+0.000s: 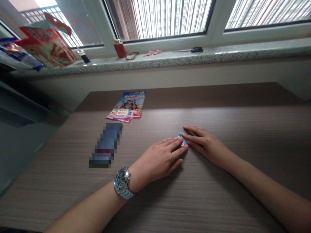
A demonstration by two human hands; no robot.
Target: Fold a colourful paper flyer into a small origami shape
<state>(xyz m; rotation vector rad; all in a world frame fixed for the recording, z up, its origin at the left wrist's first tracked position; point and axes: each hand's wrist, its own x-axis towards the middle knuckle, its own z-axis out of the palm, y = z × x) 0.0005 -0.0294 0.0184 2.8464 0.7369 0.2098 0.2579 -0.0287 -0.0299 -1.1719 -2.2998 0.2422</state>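
Observation:
A small folded piece of colourful printed paper (pixel 184 141), blue, white and pink, lies on the wooden table, mostly covered by fingers. My left hand (pixel 161 158), palm down with a metal watch (pixel 122 183) on its wrist, rests its outstretched fingertips over the paper's left side. From the right, my right hand (pixel 206 142) touches the paper's edge with the tips of its index finger and thumb; its fingers are stretched and apart. Neither hand is wrapped around the paper.
Printed flyers (pixel 130 105) lie stacked at the back left of the table (pixel 218 106). A blurred-out dark rectangular object (pixel 106 144) is left of my hands. The stone windowsill (pixel 170 61) holds scissors (pixel 196 49), a red container (pixel 120 48) and snack bags (pixel 50 45).

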